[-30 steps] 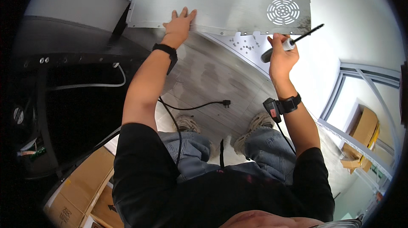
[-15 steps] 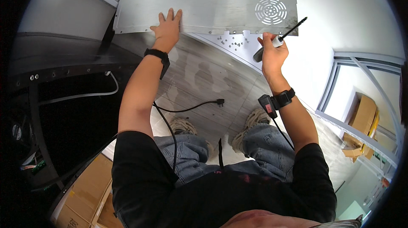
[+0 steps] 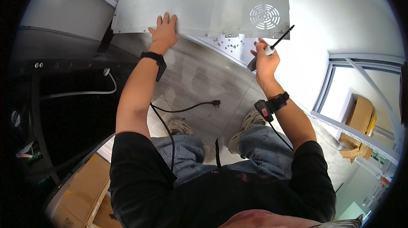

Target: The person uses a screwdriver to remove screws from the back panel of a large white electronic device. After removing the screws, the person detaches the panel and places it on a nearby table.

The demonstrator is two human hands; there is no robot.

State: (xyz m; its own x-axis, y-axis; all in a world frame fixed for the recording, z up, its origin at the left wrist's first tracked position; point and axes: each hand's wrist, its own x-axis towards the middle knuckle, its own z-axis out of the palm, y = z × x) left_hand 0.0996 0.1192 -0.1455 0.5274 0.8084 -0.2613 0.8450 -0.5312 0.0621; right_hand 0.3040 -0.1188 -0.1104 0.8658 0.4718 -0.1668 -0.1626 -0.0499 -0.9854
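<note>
A thin grey metal panel spans the far part of the head view, with a round slotted vent near its right end. My left hand lies with fingers spread on the panel's near edge, left of its middle. In my right hand is a screwdriver with a grey-and-white handle, its dark shaft pointing up and right past the panel's lower right corner. Whether the right fingers also touch the panel I cannot tell. Several small screws lie on the white surface just below the panel's near edge.
A dark open cabinet frame stands on the left. A black power cable with a plug lies on the grey floor near my feet. Cardboard boxes sit lower left; another carton is at right behind a metal frame.
My right hand has come slightly left and nearer with the screwdriver. The panel's right end sits a little lower in view. My left hand stays spread on the panel.
</note>
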